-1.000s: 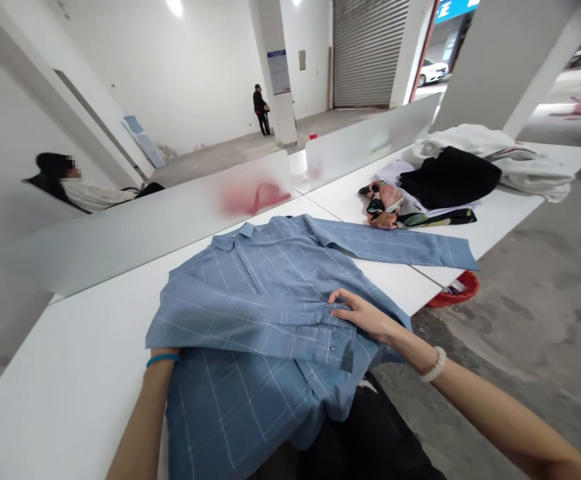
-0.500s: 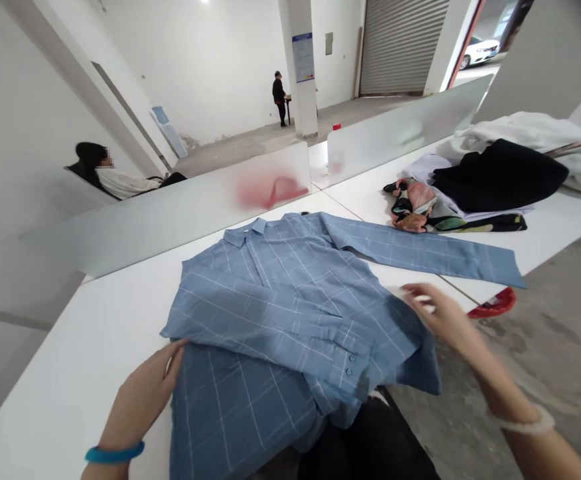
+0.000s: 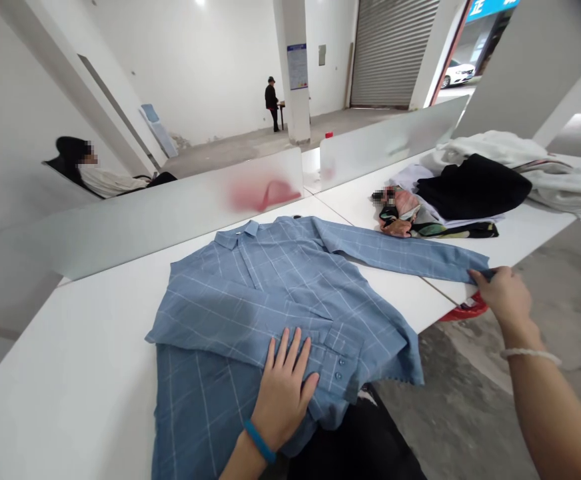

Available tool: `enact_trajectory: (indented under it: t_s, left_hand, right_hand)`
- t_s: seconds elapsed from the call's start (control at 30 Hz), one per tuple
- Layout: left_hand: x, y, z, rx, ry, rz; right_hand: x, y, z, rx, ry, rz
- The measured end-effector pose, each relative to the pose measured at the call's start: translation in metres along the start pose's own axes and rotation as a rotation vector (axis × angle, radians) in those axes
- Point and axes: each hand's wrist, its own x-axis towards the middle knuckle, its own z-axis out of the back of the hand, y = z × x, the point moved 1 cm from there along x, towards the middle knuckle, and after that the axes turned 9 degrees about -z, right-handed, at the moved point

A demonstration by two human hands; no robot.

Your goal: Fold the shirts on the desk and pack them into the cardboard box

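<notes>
Two bare hands are on one blue plaid long-sleeved shirt [image 3: 265,287], which lies spread on a white tabletop [image 3: 65,353] with its collar [image 3: 238,235] toward a frosted divider [image 3: 170,223]. One shirt sleeve, the folded sleeve [image 3: 220,313], lies across the body, and its buttoned cuff [image 3: 340,367] sits near the lower right of the front panel. The other, the outstretched sleeve [image 3: 400,250], runs out to the right along the tabletop.

Left hand [image 3: 283,400], with a blue wristband [image 3: 259,441]: it has moved in from the shirt's left edge, where it lay in the earlier view, and now lies palm-down on the folded sleeve, just beside the cuff. Its fingers [image 3: 290,353] are spread and released, pressing flat without gripping.

Right hand [image 3: 505,297], with a white bead bracelet [image 3: 530,355]: it no longer hovers over the shirt's lower right and now reaches the end of the outstretched sleeve. Its fingers [image 3: 480,277] are closed on that sleeve's cuff [image 3: 480,270].

Beyond the shirt, a black garment [image 3: 473,187], a white garment [image 3: 560,193] and a printed cloth [image 3: 400,213] lie piled on the tabletop. A red container [image 3: 463,312] shows below the tabletop edge. A seated person [image 3: 88,170] and a standing person [image 3: 271,103] are well apart from the hands.
</notes>
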Motion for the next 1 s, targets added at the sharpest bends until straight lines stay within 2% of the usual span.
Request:
enact_trajectory:
  t_s: [0.07,0.17,0.23,0.3,0.37,0.43,0.5,0.53,0.57,0.6,0.67,0.7,0.73,0.8,0.87,0.93,1.0]
  left_hand:
    - [-0.009,0.003,0.0,-0.014,0.034,-0.007]
    - [-0.025,0.009,0.007,-0.072,0.077,-0.025]
    - [-0.033,0.013,0.012,-0.151,0.097,-0.028]
    - [-0.04,0.016,0.015,-0.296,0.092,-0.001]
    - [-0.043,0.018,0.017,-0.539,0.031,0.108]
    - [-0.044,0.022,0.018,-0.877,-0.129,0.295]
    - [-0.043,0.025,0.02,-1.253,-0.378,0.468]
    - [-0.043,0.026,0.022,-1.427,-0.504,0.526]
    - [-0.044,0.028,0.024,-1.581,-0.618,0.566]
    - [-0.046,0.03,0.026,-1.706,-0.714,0.602]
    - [-0.053,0.034,0.03,-1.876,-0.855,0.677]
    - [-0.059,0.036,0.032,-1.929,-0.91,0.718]
    - [-0.065,0.039,0.033,-1.964,-0.95,0.752]
    - [-0.076,0.043,0.032,-1.981,-0.97,0.813]
    - [-0.082,0.047,0.029,-1.961,-0.946,0.876]
    - [-0.081,0.051,0.026,-1.967,-0.952,0.958]
    - [-0.075,0.056,0.026,-2.013,-1.007,1.049]
  right_hand:
    - [0.004,0.005,0.011,-0.061,0.088,-0.02]
    - [0.018,0.025,0.04,-0.057,0.167,-0.013]
    - [0.029,0.05,0.068,0.035,0.124,-0.004]
    - [0.036,0.086,0.098,0.167,0.015,0.015]
    - [0.03,0.13,0.129,0.371,-0.096,0.13]
    - [0.002,0.176,0.158,0.587,-0.172,0.317]
    - [-0.048,0.216,0.178,0.754,-0.142,0.554]
    - [-0.081,0.231,0.184,0.839,-0.056,0.684]
    - [-0.115,0.242,0.185,0.874,0.095,0.867]
    - [-0.152,0.248,0.182,0.841,0.302,1.124]
    - [-0.218,0.246,0.159,0.574,0.658,1.673]
    - [-0.245,0.24,0.142,0.445,0.761,1.882]
    - [-0.265,0.232,0.122,0.349,0.789,2.004]
    - [-0.289,0.215,0.08,0.2,0.835,2.138]
    - [-0.298,0.201,0.046,0.225,0.865,2.148]
    - [-0.299,0.19,0.025,0.308,0.873,2.081]
    - [-0.297,0.182,0.019,0.348,0.857,2.008]
